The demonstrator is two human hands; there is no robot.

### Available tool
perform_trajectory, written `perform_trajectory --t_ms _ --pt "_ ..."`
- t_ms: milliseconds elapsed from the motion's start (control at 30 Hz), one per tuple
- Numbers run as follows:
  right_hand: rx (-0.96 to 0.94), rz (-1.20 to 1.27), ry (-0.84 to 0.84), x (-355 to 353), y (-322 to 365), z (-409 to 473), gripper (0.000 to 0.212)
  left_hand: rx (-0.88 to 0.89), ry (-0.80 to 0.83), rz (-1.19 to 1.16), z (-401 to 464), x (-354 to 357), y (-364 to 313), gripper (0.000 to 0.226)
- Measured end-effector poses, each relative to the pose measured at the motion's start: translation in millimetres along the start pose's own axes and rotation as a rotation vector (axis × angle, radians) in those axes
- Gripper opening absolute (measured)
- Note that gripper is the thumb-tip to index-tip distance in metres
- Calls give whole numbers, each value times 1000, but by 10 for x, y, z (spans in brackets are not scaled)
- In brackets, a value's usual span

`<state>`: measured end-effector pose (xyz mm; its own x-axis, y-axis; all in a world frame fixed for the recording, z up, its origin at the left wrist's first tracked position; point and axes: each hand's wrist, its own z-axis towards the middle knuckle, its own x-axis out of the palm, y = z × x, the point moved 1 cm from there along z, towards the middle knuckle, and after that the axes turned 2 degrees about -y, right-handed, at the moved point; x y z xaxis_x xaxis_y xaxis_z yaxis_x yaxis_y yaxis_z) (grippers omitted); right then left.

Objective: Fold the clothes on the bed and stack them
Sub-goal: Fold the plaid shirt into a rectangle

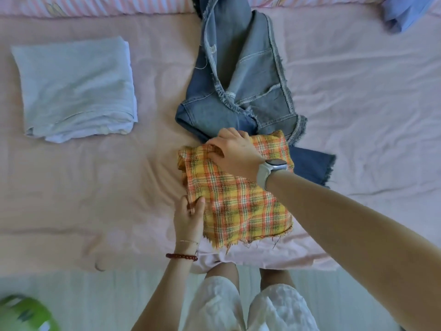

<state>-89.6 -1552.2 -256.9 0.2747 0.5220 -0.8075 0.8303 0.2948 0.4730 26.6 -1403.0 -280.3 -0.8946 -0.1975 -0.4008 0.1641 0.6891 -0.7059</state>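
Seen from above, at the near edge of a bed with a pink sheet. Left hand, wearing a red bead bracelet and a thin chain at the wrist, pinching the left edge of a yellow and orange plaid cloth between thumb and fingers. Right hand, reaching across from the right with a grey smartwatch on the wrist, gripping the far left corner of the same plaid cloth, fingers curled into bunched fabric. Plaid cloth lying flat between and beneath both hands, folded, frayed threads along the near edge, close to the mattress edge. Just beyond the right hand, partly under the plaid cloth, a crumpled blue denim garment with frayed hems, stretching away toward a striped pink pillow edge. Well to the left of both hands, a folded pale blue garment, resting apart on the sheet. Far beyond and right of the right hand, a blue fabric heap at the corner. Below the hands, white shorts and knees against the bed.
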Motion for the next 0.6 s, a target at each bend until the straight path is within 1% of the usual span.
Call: perform_trajectory --t_ms 67,133,200,233,267,300,367,400,433,467,500,533,600 --pt "9 49 -7 -34 55 144 21 42 -58 24 -10 -17 5 21" --pt "40 17 -68 -57 45 219 19 57 -114 126 -19 -66 64 25" --pt "49 -63 -110 -43 30 216 22 -8 -112 220 19 -101 115 20" --pt "49 -86 -139 -29 36 182 25 -55 -104 226 52 -114 116 15" --pt "44 -81 -197 -12 56 124 27 -76 -94 195 86 -125 93 13" --pt "33 -51 -286 -9 78 43 28 -49 -97 131 118 -132 52 14" --pt "18 22 -516 -20 65 -178 29 77 -137 8 152 -140 -69 14" --pt "18 36 -606 -6 21 -305 30 131 -162 -7 162 -138 -149 25" --pt "29 31 -652 25 -37 -432 33 172 -172 -5 192 -127 -230 45" --pt "47 5 -662 70 -98 -552 35 180 -171 -10 247 -101 -305 59" --pt "69 -31 -646 125 -151 -663 36 166 -166 -17 320 -67 -387 62" --pt "92 -69 -611 185 -195 -755 38 150 -166 -14 419 -43 -459 54" --pt "151 -138 -470 294 -254 -859 41 145 -219 60 618 -14 -588 29"
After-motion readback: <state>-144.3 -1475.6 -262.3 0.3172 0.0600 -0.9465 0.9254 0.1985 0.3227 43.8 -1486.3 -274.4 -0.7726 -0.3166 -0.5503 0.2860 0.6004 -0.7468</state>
